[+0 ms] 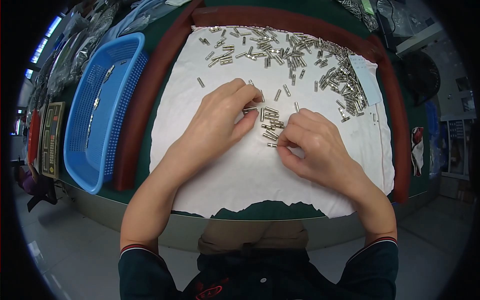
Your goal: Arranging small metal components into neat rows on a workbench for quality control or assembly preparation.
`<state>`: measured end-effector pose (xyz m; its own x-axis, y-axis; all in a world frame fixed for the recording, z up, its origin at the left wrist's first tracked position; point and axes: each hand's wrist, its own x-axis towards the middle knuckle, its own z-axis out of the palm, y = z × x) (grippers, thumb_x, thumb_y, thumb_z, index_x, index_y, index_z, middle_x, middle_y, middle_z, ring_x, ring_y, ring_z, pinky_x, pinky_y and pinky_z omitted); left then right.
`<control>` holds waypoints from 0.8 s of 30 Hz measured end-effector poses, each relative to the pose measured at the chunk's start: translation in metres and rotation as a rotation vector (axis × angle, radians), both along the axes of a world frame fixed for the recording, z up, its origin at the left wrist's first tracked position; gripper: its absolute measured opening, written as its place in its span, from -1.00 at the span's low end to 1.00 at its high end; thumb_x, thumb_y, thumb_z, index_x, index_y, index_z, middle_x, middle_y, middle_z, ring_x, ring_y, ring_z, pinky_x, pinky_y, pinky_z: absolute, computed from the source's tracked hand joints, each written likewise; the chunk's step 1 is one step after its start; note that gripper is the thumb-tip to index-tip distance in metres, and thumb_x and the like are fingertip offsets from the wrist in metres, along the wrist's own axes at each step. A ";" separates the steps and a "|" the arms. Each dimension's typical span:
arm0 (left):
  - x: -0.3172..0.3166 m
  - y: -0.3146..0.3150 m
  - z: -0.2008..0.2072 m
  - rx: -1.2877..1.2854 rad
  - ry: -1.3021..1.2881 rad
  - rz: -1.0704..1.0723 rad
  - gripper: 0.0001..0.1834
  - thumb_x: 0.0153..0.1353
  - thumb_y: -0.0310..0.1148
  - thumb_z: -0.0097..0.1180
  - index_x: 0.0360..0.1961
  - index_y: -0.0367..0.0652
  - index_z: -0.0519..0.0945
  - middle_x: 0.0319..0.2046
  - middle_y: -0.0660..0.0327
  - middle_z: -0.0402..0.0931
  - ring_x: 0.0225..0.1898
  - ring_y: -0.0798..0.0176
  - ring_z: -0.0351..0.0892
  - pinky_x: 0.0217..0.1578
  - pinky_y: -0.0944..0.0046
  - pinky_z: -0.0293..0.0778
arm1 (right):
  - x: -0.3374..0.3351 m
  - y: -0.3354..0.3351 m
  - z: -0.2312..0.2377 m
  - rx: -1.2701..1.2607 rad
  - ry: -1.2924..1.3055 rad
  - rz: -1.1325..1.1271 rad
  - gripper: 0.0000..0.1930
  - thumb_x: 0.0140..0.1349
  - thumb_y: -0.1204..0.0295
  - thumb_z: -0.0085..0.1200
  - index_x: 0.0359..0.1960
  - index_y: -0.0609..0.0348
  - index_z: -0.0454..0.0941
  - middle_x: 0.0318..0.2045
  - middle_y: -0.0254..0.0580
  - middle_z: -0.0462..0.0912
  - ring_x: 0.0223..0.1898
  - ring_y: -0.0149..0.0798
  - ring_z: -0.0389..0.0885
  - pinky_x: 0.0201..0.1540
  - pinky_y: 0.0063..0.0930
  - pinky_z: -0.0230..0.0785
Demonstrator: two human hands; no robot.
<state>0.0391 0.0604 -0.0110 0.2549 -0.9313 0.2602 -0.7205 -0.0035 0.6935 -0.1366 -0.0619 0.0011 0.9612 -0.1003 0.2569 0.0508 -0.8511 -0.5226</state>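
Observation:
Small silvery metal cylinders lie on a white cloth (215, 185). A little group of these cylinders (270, 116) sits between my two hands. My left hand (220, 112) is curled at the group's left, with one metal cylinder (249, 109) between thumb and fingers. At the group's lower right, my right hand (315, 142) pinches the end of another metal cylinder (272, 145) close to the cloth. A few single cylinders lie just beyond my fingertips. My palms and the undersides of my fingers are hidden.
Many more cylinders (345, 87) are strewn along the cloth's far and right sides, beside a pale blue paper slip (364, 80). Dark red padded rails (137, 125) border the cloth. Left of them stands a blue perforated basket (107, 165) holding some cylinders, near a digital scale (51, 140).

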 end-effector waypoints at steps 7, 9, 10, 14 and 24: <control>-0.006 -0.002 -0.002 0.011 -0.045 0.033 -0.81 0.00 -0.48 0.24 -0.35 -0.29 0.53 -0.39 0.04 0.46 -0.27 -0.05 0.50 -0.24 0.05 0.42 | 0.010 -0.010 -0.006 0.075 -0.129 -0.210 -0.93 -0.01 0.59 0.15 -0.45 0.25 0.60 -0.51 -0.21 0.52 -0.38 -0.13 0.50 -0.29 -0.29 0.38; -0.006 -0.003 -0.004 -0.010 -0.021 0.049 -0.84 0.01 -0.50 0.24 -0.37 -0.29 0.55 -0.39 0.05 0.46 -0.30 -0.03 0.51 -0.26 0.06 0.43 | 0.011 -0.011 -0.013 0.006 -0.123 -0.208 -0.91 0.02 0.60 0.14 -0.40 0.26 0.61 -0.47 -0.19 0.53 -0.34 -0.11 0.49 -0.26 -0.26 0.38; -0.006 -0.004 -0.004 -0.012 -0.021 0.044 -0.84 0.01 -0.50 0.24 -0.37 -0.29 0.55 -0.39 0.05 0.46 -0.30 -0.03 0.51 -0.26 0.06 0.43 | 0.012 -0.012 -0.014 0.004 -0.124 -0.212 -0.91 0.02 0.60 0.14 -0.40 0.26 0.61 -0.47 -0.19 0.53 -0.34 -0.11 0.49 -0.26 -0.26 0.38; -0.002 -0.007 -0.009 -0.048 -0.023 0.093 -0.88 0.04 -0.55 0.20 -0.35 -0.30 0.60 -0.37 0.05 0.49 -0.34 -0.02 0.54 -0.30 0.10 0.45 | 0.016 -0.011 -0.019 -0.030 -0.144 -0.194 -0.87 0.04 0.60 0.14 -0.34 0.24 0.63 -0.42 -0.19 0.52 -0.29 -0.12 0.48 -0.23 -0.26 0.37; -0.002 -0.007 -0.005 -0.089 -0.043 -0.070 -0.83 0.11 -0.59 0.14 -0.24 -0.36 0.61 -0.31 0.10 0.53 -0.34 0.16 0.57 -0.29 0.27 0.49 | 0.021 -0.014 -0.016 -0.066 -0.215 -0.215 -0.85 0.01 0.61 0.15 -0.35 0.20 0.64 -0.41 -0.23 0.50 -0.28 -0.14 0.47 -0.21 -0.29 0.34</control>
